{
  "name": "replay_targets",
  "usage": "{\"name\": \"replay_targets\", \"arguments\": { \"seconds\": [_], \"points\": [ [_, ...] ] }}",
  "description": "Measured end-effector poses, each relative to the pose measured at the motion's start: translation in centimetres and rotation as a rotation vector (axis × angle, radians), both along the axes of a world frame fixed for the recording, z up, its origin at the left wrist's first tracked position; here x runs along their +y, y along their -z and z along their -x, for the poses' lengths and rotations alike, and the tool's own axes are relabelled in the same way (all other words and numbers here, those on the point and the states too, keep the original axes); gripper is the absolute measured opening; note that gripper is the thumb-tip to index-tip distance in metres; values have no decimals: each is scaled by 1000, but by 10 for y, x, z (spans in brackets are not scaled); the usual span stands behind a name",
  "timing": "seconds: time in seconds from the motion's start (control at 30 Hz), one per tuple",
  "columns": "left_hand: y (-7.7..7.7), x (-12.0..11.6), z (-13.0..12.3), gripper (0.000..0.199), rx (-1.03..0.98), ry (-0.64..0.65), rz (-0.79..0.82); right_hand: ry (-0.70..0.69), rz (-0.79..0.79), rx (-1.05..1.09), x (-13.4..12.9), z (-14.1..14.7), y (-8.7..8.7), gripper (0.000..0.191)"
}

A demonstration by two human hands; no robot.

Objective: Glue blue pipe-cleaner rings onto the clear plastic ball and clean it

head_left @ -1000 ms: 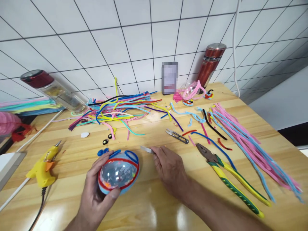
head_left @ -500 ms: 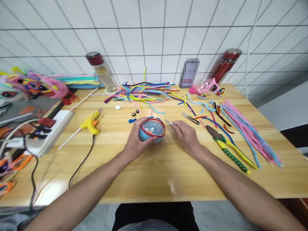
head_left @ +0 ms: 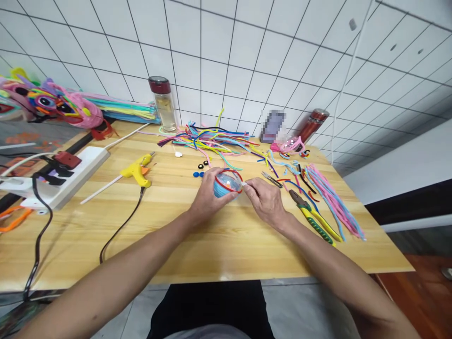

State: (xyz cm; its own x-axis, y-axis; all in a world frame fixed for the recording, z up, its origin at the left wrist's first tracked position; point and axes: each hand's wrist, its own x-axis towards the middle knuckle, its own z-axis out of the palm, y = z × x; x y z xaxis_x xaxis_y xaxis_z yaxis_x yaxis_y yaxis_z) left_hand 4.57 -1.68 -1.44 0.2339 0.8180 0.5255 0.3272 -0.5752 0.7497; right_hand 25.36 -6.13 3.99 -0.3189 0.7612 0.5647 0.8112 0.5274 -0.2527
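Note:
My left hand point(head_left: 205, 197) is closed round a clear round shell point(head_left: 226, 184), blue along its lower side, with a red pipe-cleaner ring on its upper edge. My right hand point(head_left: 265, 201) pinches a small pale blade-like tool point(head_left: 243, 184); most of it is hidden by the fingers. Its tip meets the right side of the red ring, though whether it touches is too small to tell. Beside the left fingers lie blue round pieces point(head_left: 196, 174) and small black rings point(head_left: 201, 166). Thread snips point(head_left: 271, 179) rest beyond my right hand.
A yellow glue gun point(head_left: 138, 173) and a white power strip point(head_left: 83, 172) lie left. Loose pipe cleaners point(head_left: 215, 141) spread along the back, near a glass bottle point(head_left: 165, 106). Pliers point(head_left: 314, 219), pink and blue pipe cleaners point(head_left: 334, 202) and a red flask point(head_left: 312, 125) are right.
My right hand has brought the pale tool left, up against the shell's rim. The shell is tilted more to the right in my left hand. The whole view has turned.

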Motion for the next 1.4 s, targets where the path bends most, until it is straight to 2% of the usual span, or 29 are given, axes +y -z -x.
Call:
{"name": "replay_targets", "arguments": {
  "seconds": [0.23, 0.53, 0.67, 0.83, 1.07, 1.4],
  "points": [
    [-1, 0, 0, 80, -32, 50, 56, -44, -2, -45, 1, -19, 24, 30],
    [1, 2, -1, 93, -22, 60, 94, -34, -61, -130, -2, -22, 20, 28],
    [1, 1, 0, 91, 1, 56, 88, -17, -44, -161, -5, -19, 22, 33],
    [1, 2, 2, 97, 8, 27, 160, -17, -40, -131, -3, -20, 26, 36],
    [-1, 4, 3, 88, 25, 23, 133, -31, 19, -82, 1, -21, 32, 37],
    [2, 2, -1, 90, -56, 12, 166, -39, 49, -47, 2, -17, 41, 41]
  ]
}}
